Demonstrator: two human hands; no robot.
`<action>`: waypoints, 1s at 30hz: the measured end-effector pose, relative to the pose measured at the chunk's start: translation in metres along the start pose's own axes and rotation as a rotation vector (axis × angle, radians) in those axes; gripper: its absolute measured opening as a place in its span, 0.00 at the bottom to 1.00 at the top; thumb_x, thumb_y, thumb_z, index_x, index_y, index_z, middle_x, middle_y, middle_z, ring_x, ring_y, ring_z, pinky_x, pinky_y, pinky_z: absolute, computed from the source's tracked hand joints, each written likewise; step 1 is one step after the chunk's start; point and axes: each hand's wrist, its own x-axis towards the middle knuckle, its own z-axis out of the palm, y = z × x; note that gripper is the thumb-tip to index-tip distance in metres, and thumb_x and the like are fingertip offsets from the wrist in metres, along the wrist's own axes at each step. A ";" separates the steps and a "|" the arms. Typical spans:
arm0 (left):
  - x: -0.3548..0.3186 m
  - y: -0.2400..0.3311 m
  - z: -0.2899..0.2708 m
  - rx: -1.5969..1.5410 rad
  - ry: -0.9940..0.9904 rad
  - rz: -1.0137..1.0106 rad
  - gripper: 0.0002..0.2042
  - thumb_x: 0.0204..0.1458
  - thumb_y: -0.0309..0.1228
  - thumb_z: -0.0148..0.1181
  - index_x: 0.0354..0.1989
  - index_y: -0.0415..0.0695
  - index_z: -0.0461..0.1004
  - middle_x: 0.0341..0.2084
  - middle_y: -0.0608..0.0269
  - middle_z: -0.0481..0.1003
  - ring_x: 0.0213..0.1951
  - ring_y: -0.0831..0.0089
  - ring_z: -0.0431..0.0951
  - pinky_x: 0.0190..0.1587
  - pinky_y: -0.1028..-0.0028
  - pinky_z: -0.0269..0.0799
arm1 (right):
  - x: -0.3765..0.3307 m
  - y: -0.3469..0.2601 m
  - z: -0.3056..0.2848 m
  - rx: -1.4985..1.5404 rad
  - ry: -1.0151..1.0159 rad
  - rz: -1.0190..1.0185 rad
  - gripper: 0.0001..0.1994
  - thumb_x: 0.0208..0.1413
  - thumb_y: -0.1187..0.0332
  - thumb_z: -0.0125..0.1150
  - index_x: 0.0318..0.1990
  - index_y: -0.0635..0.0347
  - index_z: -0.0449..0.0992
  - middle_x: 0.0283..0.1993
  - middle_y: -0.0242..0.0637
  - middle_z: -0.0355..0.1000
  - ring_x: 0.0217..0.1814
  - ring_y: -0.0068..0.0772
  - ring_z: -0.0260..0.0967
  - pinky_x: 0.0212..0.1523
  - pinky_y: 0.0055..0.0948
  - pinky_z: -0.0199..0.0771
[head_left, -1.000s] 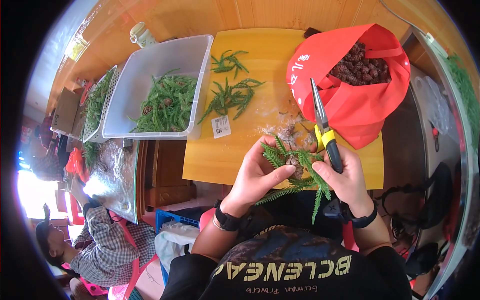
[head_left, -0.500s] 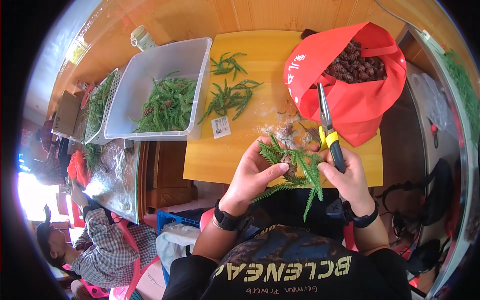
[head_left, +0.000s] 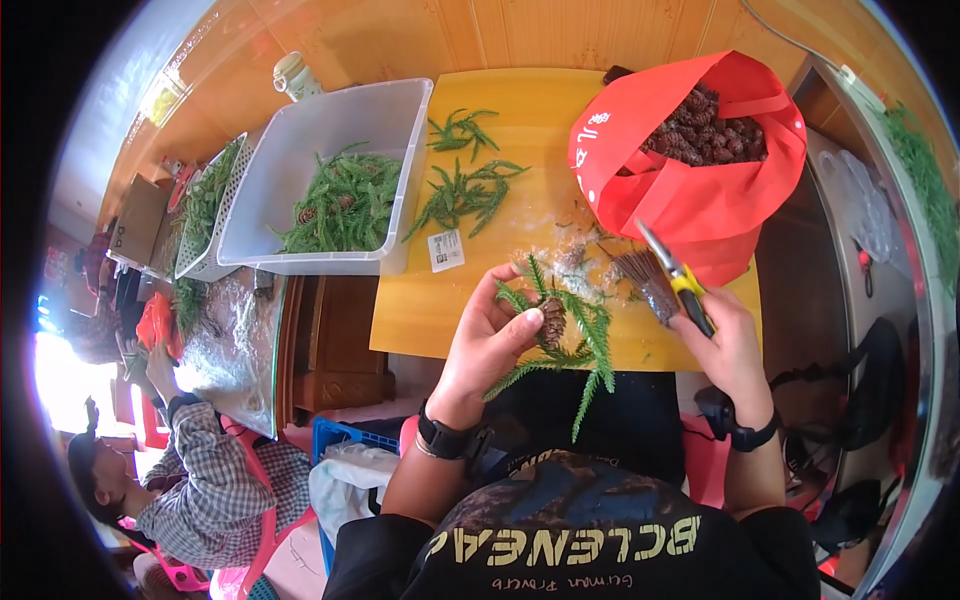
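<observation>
My left hand [head_left: 485,345] is closed on a green pine sprig [head_left: 598,345] with a brown pine cone [head_left: 550,325] at its middle, the thumb pressed against the cone. Several needled arms of the sprig spread right and down past the table's front edge. In my right hand [head_left: 732,340] are long-nosed pliers [head_left: 686,283] with yellow and black handles, their tips pointing up and left. Beneath the pliers, a bundle of thin brown strands [head_left: 645,278] meets my right fingertips; whether they grip it I cannot tell.
A red bag [head_left: 690,215] of pine cones stands at the back right of the yellow table [head_left: 420,310]. To the left is a clear plastic bin [head_left: 325,263] of sprigs. Two loose sprigs [head_left: 465,195] and a white label [head_left: 446,250] lie between them. A person [head_left: 215,475] sits far left.
My right hand with the pliers has moved right, away from the sprig, to the brown bundle. My left hand has shifted slightly left with the sprig and cone.
</observation>
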 end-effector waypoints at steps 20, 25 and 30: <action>-0.013 0.026 0.008 0.075 0.100 0.058 0.29 0.43 0.15 0.59 0.56 0.41 0.56 0.37 0.63 0.66 0.37 0.79 0.72 0.40 0.82 0.69 | -0.017 0.043 -0.037 -0.336 -0.305 0.088 0.17 0.39 0.69 0.65 0.37 0.66 0.69 0.42 0.50 0.68 0.50 0.50 0.64 0.51 0.35 0.63; -0.009 0.021 0.017 0.171 0.044 0.101 0.29 0.44 0.16 0.60 0.55 0.42 0.56 0.36 0.63 0.66 0.34 0.81 0.71 0.37 0.84 0.68 | 0.010 -0.041 -0.014 0.209 -0.110 -0.251 0.24 0.41 0.71 0.66 0.48 0.64 0.66 0.48 0.46 0.68 0.54 0.40 0.65 0.54 0.31 0.62; -0.008 0.017 0.030 0.198 -0.004 0.100 0.29 0.45 0.17 0.61 0.55 0.42 0.55 0.34 0.63 0.69 0.36 0.79 0.72 0.39 0.82 0.69 | 0.029 -0.084 0.020 0.291 -0.216 -0.335 0.31 0.38 0.67 0.70 0.52 0.62 0.63 0.44 0.44 0.69 0.48 0.39 0.68 0.48 0.32 0.67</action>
